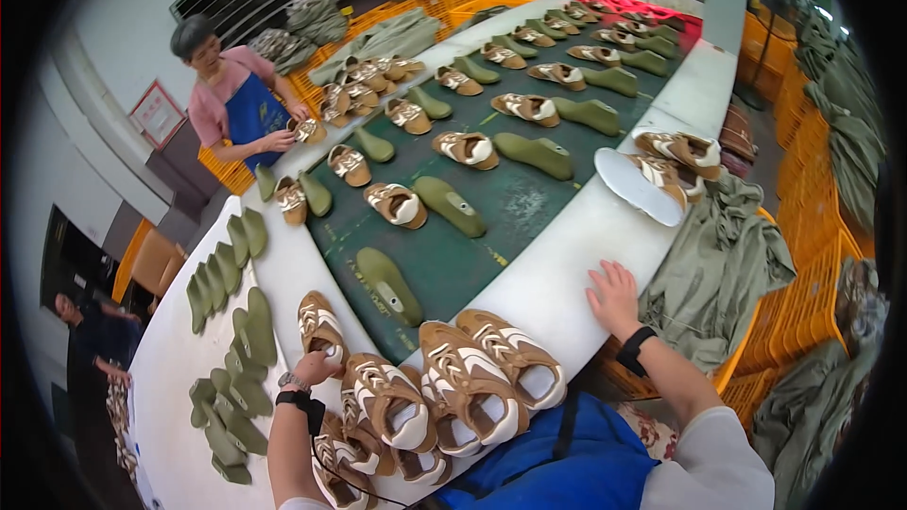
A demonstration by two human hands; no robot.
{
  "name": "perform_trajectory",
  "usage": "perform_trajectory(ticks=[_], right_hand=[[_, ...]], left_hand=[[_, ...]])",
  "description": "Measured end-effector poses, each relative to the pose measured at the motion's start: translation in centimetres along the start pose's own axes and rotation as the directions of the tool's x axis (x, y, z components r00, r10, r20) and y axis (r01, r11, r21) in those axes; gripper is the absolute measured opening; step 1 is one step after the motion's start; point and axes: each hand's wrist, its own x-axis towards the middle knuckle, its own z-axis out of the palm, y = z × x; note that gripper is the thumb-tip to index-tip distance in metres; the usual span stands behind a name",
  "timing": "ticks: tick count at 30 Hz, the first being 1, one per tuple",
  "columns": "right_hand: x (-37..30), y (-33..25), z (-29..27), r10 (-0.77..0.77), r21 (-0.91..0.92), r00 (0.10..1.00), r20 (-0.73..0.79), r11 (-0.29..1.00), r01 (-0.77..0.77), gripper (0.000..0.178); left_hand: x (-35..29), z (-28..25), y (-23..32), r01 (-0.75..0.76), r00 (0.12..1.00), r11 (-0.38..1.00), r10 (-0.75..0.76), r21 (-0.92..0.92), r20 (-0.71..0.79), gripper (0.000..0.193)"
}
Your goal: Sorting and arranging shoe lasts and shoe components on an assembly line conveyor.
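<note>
Brown-and-white lace-up sneaker (317, 323), lower left of centre: what has hold of it?

Left hand (317, 368). Its fingers are closed on the heel end, and the toe points toward the top of the frame.

And the right hand (616, 300)?

Holding nothing, fingers spread, over the white ledge (539, 288) right of centre. I can't tell whether the palm touches the surface.

What's nearest to them?

Matching sneakers in a heap (463, 373) at bottom centre, just right of the left hand, some resting on others. A blue apron (567, 453) shows below them.

Further out?

Green shoe lasts (260, 326) lie grouped on a white table (170, 321) at lower left. A dark green conveyor belt (529, 212) fills the middle, bearing more lasts and sneakers in rows toward the upper right.

Over on the right?

Well, a pale sole-shaped plate (635, 187) leans against a few sneakers on the ledge. Below that, olive-green cloth (718, 269) spills over an orange crate (798, 321).

Anyone else close by?

Yes, upper left: a co-worker (222, 99) in a pink shirt, with both hands on another sneaker (308, 130).
</note>
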Motion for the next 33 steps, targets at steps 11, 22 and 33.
perform_trajectory(ticks=[11, 22, 33], right_hand=[[0.8, -1.0, -0.1, 0.012, 0.038, 0.998, 0.053, 0.999, -0.014, 0.036], [1.4, -1.9, -0.6, 0.015, 0.067, 0.993, 0.119, 0.997, -0.024, 0.036], [0.3, -0.1, 0.9, -0.043, 0.023, 0.99, 0.136, 0.999, 0.04, 0.036]], left_hand=[[8.7, -6.4, 4.2, -0.092, 0.922, 0.993, 0.059, -0.071, -0.383, 0.044], [18.6, -4.2, 4.4, 0.176, 0.909, 0.942, -0.266, -0.285, -0.32, 0.048], [-3.5, -6.6, -5.7, -0.004, 0.976, 0.943, -0.068, -0.332, -0.206, 0.054]])
